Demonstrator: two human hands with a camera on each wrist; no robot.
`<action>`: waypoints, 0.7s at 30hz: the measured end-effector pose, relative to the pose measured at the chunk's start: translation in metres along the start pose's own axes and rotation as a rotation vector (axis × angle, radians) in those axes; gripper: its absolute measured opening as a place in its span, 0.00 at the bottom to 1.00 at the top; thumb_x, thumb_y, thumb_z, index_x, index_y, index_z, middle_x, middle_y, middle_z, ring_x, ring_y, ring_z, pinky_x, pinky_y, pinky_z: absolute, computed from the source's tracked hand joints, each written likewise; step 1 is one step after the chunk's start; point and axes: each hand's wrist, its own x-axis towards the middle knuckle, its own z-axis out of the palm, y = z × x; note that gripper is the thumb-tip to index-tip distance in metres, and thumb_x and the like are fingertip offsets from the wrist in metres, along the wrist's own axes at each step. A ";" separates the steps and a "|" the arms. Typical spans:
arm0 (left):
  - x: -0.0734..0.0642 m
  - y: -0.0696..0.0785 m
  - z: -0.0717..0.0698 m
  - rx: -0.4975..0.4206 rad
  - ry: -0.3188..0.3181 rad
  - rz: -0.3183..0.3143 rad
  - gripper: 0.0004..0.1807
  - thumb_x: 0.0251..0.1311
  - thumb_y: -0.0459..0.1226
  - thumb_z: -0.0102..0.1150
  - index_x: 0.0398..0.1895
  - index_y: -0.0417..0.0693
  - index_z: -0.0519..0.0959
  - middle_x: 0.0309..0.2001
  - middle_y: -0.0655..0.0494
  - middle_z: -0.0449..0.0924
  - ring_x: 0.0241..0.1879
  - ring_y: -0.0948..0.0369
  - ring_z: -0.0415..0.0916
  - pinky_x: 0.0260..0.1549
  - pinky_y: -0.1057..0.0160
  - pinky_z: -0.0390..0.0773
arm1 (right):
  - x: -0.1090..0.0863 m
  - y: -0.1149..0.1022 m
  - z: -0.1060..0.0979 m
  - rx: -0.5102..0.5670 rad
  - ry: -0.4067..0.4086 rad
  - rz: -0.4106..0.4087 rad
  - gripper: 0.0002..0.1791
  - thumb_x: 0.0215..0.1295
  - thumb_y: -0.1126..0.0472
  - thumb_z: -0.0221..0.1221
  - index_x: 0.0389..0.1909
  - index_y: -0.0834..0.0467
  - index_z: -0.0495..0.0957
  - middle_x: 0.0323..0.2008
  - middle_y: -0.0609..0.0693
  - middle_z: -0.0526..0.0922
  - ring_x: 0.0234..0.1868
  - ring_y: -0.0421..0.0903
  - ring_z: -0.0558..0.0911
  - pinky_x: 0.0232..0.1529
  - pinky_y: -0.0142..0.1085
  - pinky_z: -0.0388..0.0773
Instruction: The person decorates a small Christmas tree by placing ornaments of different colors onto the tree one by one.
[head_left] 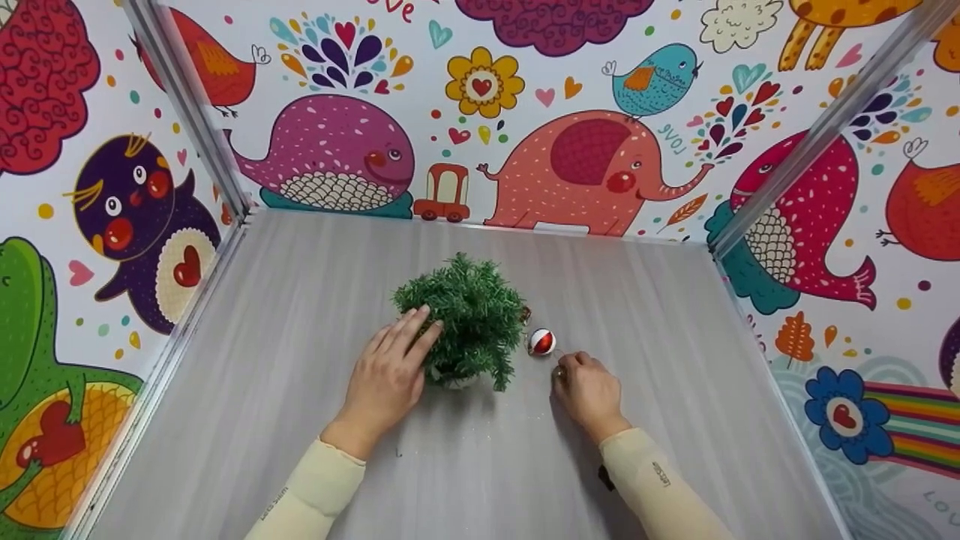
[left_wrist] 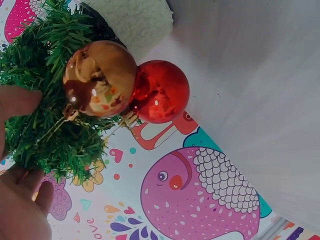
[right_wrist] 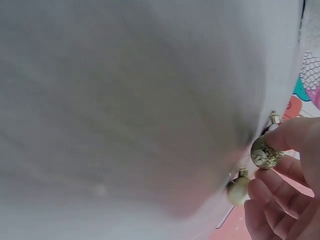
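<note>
A small artificial Christmas tree (head_left: 469,311) stands on the table. My left hand (head_left: 386,371) rests on its left side, fingers extended over the branches; in the left wrist view the thumb and fingertips touch the greenery. A shiny gold bauble (left_wrist: 102,77) and a red bauble (left_wrist: 162,91) hang there near the fleecy white base (left_wrist: 142,22). To the right of the tree, my right hand (head_left: 589,390) pinches a glittery gold bauble (right_wrist: 266,154) between thumb and fingers, low over the table. A red-and-white bauble (head_left: 542,342) lies just beyond that hand.
A pale gold bauble (right_wrist: 238,191) shows beyond the right fingers. The grey wood-grain table (head_left: 300,450) is bordered by metal rails (head_left: 225,187) and wall panels printed with cartoon animals. A tiny dark bit (head_left: 399,452) lies in front of the tree.
</note>
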 end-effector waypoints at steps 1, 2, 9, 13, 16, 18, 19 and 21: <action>0.000 0.000 0.000 -0.002 -0.002 0.000 0.36 0.52 0.27 0.61 0.69 0.47 0.70 0.70 0.44 0.66 0.67 0.48 0.66 0.61 0.47 0.69 | 0.000 -0.002 -0.003 0.010 -0.015 0.006 0.09 0.54 0.60 0.69 0.36 0.55 0.84 0.35 0.50 0.83 0.32 0.53 0.82 0.24 0.49 0.79; 0.000 0.000 0.000 -0.001 -0.002 0.001 0.36 0.52 0.27 0.61 0.69 0.47 0.70 0.70 0.44 0.66 0.67 0.48 0.66 0.62 0.47 0.69 | 0.000 -0.004 -0.006 0.021 -0.027 0.013 0.09 0.54 0.59 0.69 0.36 0.55 0.83 0.35 0.50 0.83 0.33 0.53 0.82 0.25 0.49 0.79; -0.001 0.000 -0.001 0.016 -0.018 0.005 0.39 0.52 0.28 0.64 0.71 0.47 0.68 0.71 0.45 0.65 0.68 0.49 0.65 0.62 0.47 0.68 | 0.004 -0.028 -0.030 0.166 -0.064 0.051 0.08 0.57 0.56 0.68 0.37 0.50 0.83 0.34 0.43 0.81 0.31 0.44 0.82 0.26 0.45 0.78; -0.001 0.000 -0.002 0.025 -0.027 0.005 0.40 0.50 0.29 0.65 0.72 0.47 0.67 0.72 0.45 0.64 0.69 0.49 0.64 0.62 0.48 0.68 | 0.005 -0.043 -0.044 0.278 -0.064 0.054 0.09 0.59 0.56 0.68 0.39 0.49 0.82 0.36 0.41 0.80 0.33 0.40 0.82 0.28 0.38 0.78; -0.001 0.000 -0.001 0.025 -0.020 0.007 0.40 0.50 0.29 0.65 0.71 0.47 0.68 0.71 0.45 0.64 0.68 0.49 0.65 0.62 0.48 0.68 | 0.006 -0.053 -0.053 0.394 -0.065 0.049 0.10 0.60 0.57 0.68 0.41 0.50 0.81 0.38 0.41 0.81 0.35 0.39 0.82 0.30 0.36 0.79; -0.001 0.000 0.000 0.025 -0.017 0.007 0.40 0.49 0.29 0.65 0.71 0.47 0.68 0.71 0.45 0.64 0.68 0.49 0.65 0.61 0.47 0.68 | 0.007 -0.059 -0.057 0.491 -0.078 0.059 0.10 0.61 0.58 0.68 0.43 0.52 0.81 0.39 0.42 0.82 0.36 0.40 0.82 0.32 0.36 0.81; -0.001 0.001 0.000 0.026 -0.016 0.007 0.40 0.49 0.29 0.65 0.71 0.47 0.68 0.72 0.45 0.64 0.68 0.49 0.65 0.61 0.47 0.68 | 0.007 -0.061 -0.059 0.542 -0.087 0.066 0.11 0.61 0.59 0.68 0.44 0.52 0.81 0.40 0.42 0.82 0.36 0.41 0.82 0.32 0.36 0.81; -0.001 0.001 0.000 0.027 -0.013 0.009 0.40 0.49 0.29 0.65 0.71 0.47 0.68 0.71 0.45 0.64 0.68 0.48 0.65 0.61 0.47 0.69 | 0.008 -0.066 -0.062 0.647 -0.110 0.093 0.11 0.62 0.60 0.67 0.44 0.53 0.81 0.40 0.42 0.82 0.37 0.42 0.82 0.33 0.36 0.82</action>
